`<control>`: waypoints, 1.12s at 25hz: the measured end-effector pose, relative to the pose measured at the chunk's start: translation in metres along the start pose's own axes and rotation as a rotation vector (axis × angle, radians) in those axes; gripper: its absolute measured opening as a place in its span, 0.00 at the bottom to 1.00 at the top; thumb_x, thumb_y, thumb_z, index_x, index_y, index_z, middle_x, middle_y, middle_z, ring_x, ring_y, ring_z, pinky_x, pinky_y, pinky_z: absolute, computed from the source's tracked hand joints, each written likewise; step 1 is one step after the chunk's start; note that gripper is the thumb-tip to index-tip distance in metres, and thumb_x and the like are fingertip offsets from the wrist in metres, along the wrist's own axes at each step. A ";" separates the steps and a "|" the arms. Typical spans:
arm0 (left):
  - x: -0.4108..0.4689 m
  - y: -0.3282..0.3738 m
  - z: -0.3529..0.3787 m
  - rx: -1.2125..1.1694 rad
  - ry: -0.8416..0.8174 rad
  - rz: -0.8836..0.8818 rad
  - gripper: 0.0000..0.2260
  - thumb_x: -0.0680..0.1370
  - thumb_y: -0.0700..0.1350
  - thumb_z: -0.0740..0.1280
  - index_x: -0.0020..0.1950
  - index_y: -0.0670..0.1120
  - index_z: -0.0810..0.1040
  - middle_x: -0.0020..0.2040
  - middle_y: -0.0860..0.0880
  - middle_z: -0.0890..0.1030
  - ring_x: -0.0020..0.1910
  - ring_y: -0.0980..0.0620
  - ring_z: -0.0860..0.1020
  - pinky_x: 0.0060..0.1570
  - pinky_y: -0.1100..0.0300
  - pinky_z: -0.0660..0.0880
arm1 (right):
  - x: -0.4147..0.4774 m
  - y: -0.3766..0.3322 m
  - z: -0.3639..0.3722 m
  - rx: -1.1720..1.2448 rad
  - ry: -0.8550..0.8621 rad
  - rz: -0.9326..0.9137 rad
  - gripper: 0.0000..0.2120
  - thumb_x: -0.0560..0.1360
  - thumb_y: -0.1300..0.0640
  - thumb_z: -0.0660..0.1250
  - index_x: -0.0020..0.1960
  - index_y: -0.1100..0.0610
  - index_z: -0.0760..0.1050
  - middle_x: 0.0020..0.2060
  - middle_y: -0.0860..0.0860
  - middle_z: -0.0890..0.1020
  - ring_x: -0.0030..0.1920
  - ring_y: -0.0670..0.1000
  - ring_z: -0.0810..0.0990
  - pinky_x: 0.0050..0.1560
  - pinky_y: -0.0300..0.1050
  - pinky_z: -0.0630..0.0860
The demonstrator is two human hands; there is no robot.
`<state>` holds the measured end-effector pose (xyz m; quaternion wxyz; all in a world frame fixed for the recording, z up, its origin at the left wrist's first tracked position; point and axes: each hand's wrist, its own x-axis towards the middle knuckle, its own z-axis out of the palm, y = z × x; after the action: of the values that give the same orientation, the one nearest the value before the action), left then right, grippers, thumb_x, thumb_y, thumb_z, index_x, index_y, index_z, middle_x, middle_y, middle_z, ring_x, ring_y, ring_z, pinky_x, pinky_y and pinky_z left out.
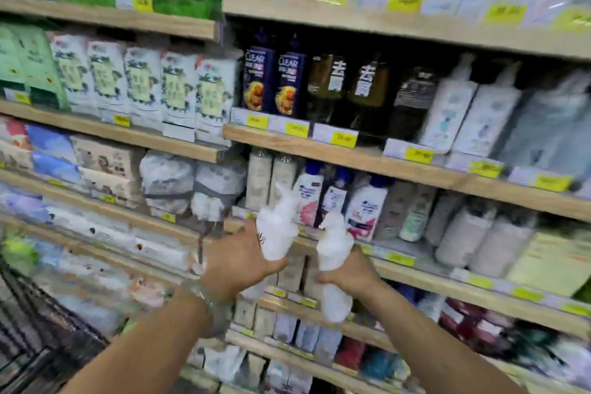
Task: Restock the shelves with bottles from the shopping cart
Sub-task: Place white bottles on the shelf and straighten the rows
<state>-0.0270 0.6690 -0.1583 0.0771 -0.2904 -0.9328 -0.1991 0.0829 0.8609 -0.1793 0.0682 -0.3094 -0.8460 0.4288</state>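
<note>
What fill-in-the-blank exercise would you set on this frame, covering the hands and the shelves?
1. The left hand grips a ____ pump bottle.
2. The right hand grips a second pump bottle; the bracelet is on the ____ wrist.
3. The two dark bottles on a higher shelf bear the word ____.
4. The price labels on the shelf edges are ____.
Missing words: white; left; CLEAR; yellow.
</note>
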 end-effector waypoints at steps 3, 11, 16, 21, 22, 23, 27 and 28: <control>0.008 0.089 0.003 -0.108 0.024 0.135 0.42 0.63 0.74 0.64 0.66 0.48 0.62 0.54 0.48 0.80 0.51 0.45 0.80 0.40 0.55 0.75 | -0.001 0.022 -0.081 0.029 0.156 0.037 0.31 0.56 0.48 0.80 0.54 0.60 0.76 0.49 0.56 0.81 0.48 0.55 0.80 0.43 0.45 0.77; 0.045 0.233 -0.034 -0.648 0.071 0.316 0.37 0.62 0.59 0.78 0.64 0.50 0.65 0.61 0.51 0.76 0.59 0.48 0.75 0.45 0.61 0.68 | -0.033 0.010 -0.218 0.452 0.463 -0.022 0.22 0.63 0.59 0.79 0.53 0.56 0.74 0.49 0.55 0.81 0.46 0.53 0.80 0.43 0.52 0.79; 0.091 0.266 -0.057 -0.817 0.186 0.501 0.41 0.59 0.57 0.80 0.66 0.49 0.65 0.57 0.53 0.66 0.59 0.56 0.68 0.54 0.66 0.65 | -0.047 -0.027 -0.272 0.679 0.587 -0.146 0.24 0.66 0.62 0.77 0.59 0.58 0.73 0.50 0.54 0.82 0.45 0.51 0.81 0.40 0.49 0.80; 0.126 0.285 -0.064 -1.003 0.230 0.587 0.37 0.60 0.53 0.81 0.61 0.53 0.63 0.58 0.53 0.67 0.60 0.58 0.69 0.58 0.64 0.67 | -0.035 -0.040 -0.302 0.636 0.713 -0.360 0.26 0.64 0.61 0.79 0.58 0.56 0.72 0.48 0.51 0.82 0.47 0.48 0.80 0.46 0.48 0.78; 0.130 0.288 -0.062 -1.009 0.243 0.593 0.37 0.60 0.53 0.81 0.62 0.52 0.63 0.57 0.54 0.67 0.59 0.59 0.69 0.58 0.67 0.66 | -0.028 -0.039 -0.304 0.620 0.732 -0.377 0.31 0.60 0.58 0.81 0.60 0.56 0.72 0.50 0.52 0.82 0.50 0.50 0.80 0.46 0.47 0.77; 0.133 0.291 -0.061 -1.002 0.248 0.610 0.38 0.61 0.53 0.80 0.63 0.52 0.62 0.57 0.55 0.66 0.58 0.62 0.68 0.56 0.70 0.65 | -0.020 -0.036 -0.306 0.618 0.752 -0.379 0.37 0.55 0.54 0.81 0.61 0.55 0.72 0.52 0.52 0.82 0.52 0.51 0.80 0.48 0.48 0.77; 0.145 0.306 -0.050 -0.930 0.235 0.719 0.36 0.63 0.50 0.79 0.65 0.55 0.62 0.57 0.56 0.64 0.56 0.66 0.65 0.55 0.76 0.62 | 0.007 -0.020 -0.315 0.657 0.786 -0.373 0.42 0.51 0.53 0.82 0.63 0.55 0.71 0.55 0.53 0.81 0.57 0.53 0.79 0.57 0.54 0.77; 0.150 0.311 -0.046 -0.904 0.234 0.732 0.36 0.63 0.50 0.79 0.65 0.54 0.62 0.57 0.56 0.64 0.56 0.66 0.66 0.55 0.76 0.62 | 0.014 -0.017 -0.318 0.649 0.785 -0.369 0.41 0.51 0.54 0.82 0.62 0.56 0.71 0.54 0.54 0.81 0.56 0.53 0.79 0.58 0.54 0.77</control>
<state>0.0297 0.9603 0.0235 0.1118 -0.5734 -0.5797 -0.5680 0.1849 1.0791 0.0300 0.5453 -0.2558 -0.6214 0.5010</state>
